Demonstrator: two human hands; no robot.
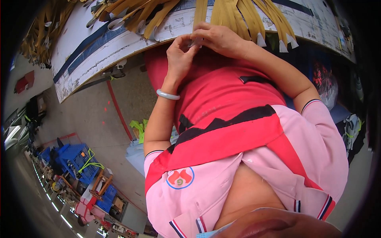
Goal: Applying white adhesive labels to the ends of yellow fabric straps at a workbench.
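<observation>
Zipper strip (199,16) end was pinched between fingertips of left hand (179,55) and right hand (219,39) at the table (119,43) edge.

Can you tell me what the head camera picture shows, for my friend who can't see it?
Two hands meet at the edge of a worn white table: the left hand and right hand pinch the end of a yellow zipper strip between their fingertips. More yellow zipper strips lie across the table, and a pale bangle circles the left wrist.
</observation>
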